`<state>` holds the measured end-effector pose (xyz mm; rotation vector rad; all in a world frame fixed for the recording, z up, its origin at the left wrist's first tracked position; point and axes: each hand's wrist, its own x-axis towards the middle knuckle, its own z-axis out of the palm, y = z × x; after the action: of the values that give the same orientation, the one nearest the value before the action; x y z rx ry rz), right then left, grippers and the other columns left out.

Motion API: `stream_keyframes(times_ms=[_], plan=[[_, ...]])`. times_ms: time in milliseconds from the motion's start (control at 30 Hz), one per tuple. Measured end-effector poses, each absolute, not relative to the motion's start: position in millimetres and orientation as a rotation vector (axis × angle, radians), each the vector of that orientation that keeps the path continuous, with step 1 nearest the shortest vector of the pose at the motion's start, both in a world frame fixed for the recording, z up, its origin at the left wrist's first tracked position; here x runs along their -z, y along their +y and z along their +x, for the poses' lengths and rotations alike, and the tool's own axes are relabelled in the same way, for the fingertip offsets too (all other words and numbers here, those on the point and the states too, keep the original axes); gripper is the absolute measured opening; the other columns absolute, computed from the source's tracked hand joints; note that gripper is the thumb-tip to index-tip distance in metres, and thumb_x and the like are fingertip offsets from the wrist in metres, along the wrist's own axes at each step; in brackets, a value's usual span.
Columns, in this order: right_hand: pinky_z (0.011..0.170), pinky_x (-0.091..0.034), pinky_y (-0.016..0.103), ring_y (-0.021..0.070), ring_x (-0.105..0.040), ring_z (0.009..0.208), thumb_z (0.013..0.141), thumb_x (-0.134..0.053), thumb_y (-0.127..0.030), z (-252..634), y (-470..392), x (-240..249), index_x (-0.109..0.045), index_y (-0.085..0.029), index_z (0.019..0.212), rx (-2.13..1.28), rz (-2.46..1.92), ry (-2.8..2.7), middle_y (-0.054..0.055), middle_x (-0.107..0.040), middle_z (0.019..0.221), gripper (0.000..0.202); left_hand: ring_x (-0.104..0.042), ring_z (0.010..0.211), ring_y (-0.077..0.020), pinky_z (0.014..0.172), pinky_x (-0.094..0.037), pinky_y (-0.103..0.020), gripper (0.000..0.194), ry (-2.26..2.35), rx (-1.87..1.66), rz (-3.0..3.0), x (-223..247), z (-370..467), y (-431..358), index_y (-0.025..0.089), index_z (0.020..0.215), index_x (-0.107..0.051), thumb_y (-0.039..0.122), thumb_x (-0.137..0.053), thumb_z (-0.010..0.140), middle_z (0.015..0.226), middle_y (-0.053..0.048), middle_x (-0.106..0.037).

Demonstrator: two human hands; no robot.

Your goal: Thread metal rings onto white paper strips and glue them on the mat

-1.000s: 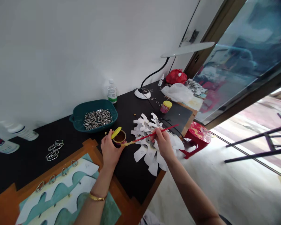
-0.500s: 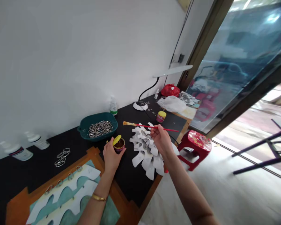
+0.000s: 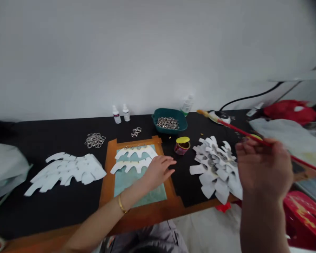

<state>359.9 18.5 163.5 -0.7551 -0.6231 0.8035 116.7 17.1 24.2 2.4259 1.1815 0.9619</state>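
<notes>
My right hand point(image 3: 264, 168) is closed on a thin red paintbrush point(image 3: 242, 132), whose yellowish bristles point up and left. My left hand point(image 3: 159, 171) is empty, fingers apart, above the right side of a teal sheet point(image 3: 131, 186) framed in brown tape. On that sheet lie two white scalloped strips point(image 3: 131, 166), with metal rings along the upper one. Just beyond my left fingers stands a small jar point(image 3: 181, 149) with dark contents, its yellow lid point(image 3: 183, 140) tilted up. Between the jar and my right hand spreads a heap of white cut pieces point(image 3: 218, 172).
A green tub point(image 3: 184, 123) of metal rings stands against the wall, beside a white bottle point(image 3: 187, 104). Two small bottles point(image 3: 116, 115) and loose rings point(image 3: 94, 140) are further left. More white strips point(image 3: 68, 168) lie at left. A red stool point(image 3: 305, 214) stands lower right.
The view has swung left. My left hand has let go of the jar and moved over the teal sheet. The brush is still in my right hand.
</notes>
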Motion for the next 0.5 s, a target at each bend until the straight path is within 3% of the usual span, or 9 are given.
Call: stream_keyframes(times_ms=[100, 167, 267, 500], plan=[[0.066, -0.051, 0.031, 0.0111, -0.061, 0.061, 0.083, -0.058, -0.025, 334.5, 3.8, -126.8, -0.07, -0.022, 0.073, -0.789, -0.782, -0.712, -0.001, -0.063, 0.065, 0.015, -0.061, 0.109, -0.0216, 0.093, -0.049, -0.041, 0.025, 1.179, -0.785, 2.61, -16.7, 66.5, -22.9, 0.024, 0.115, -0.064, 0.026, -0.051, 0.094, 0.115, -0.007, -0.068], [0.064, -0.051, 0.03, 0.0128, -0.062, 0.064, 0.08, -0.064, -0.031, 318.4, -6.1, -101.2, -0.069, -0.02, 0.076, -0.824, -0.824, -0.79, -0.001, -0.064, 0.07, 0.012, -0.062, 0.105, -0.0222, 0.09, -0.05, -0.041, 0.02, 1.284, -0.736, 2.715, -6.1, 34.5, -40.1, 0.023, 0.106, -0.067, 0.022, -0.051, 0.094, 0.109, -0.005, -0.071], [0.066, -0.05, 0.029, 0.0143, -0.063, 0.07, 0.087, -0.06, -0.031, 294.7, -20.6, -70.8, -0.069, -0.019, 0.081, -0.884, -0.901, -0.921, 0.002, -0.066, 0.079, 0.016, -0.064, 0.102, -0.0225, 0.09, -0.05, -0.041, 0.019, 1.45, -0.736, 2.734, 9.2, 0.0, -49.0, 0.024, 0.104, -0.069, 0.026, -0.053, 0.093, 0.107, -0.005, -0.072], [0.067, -0.051, 0.031, 0.0177, -0.062, 0.071, 0.096, -0.048, -0.035, 242.8, -37.9, -32.2, -0.065, -0.02, 0.087, -0.892, -1.112, -1.345, 0.004, -0.065, 0.076, 0.024, -0.064, 0.105, -0.0256, 0.089, -0.051, -0.042, 0.029, 1.544, -0.703, 2.639, 20.9, -2.5, -37.2, 0.022, 0.114, -0.067, 0.035, -0.051, 0.094, 0.11, -0.01, -0.071]])
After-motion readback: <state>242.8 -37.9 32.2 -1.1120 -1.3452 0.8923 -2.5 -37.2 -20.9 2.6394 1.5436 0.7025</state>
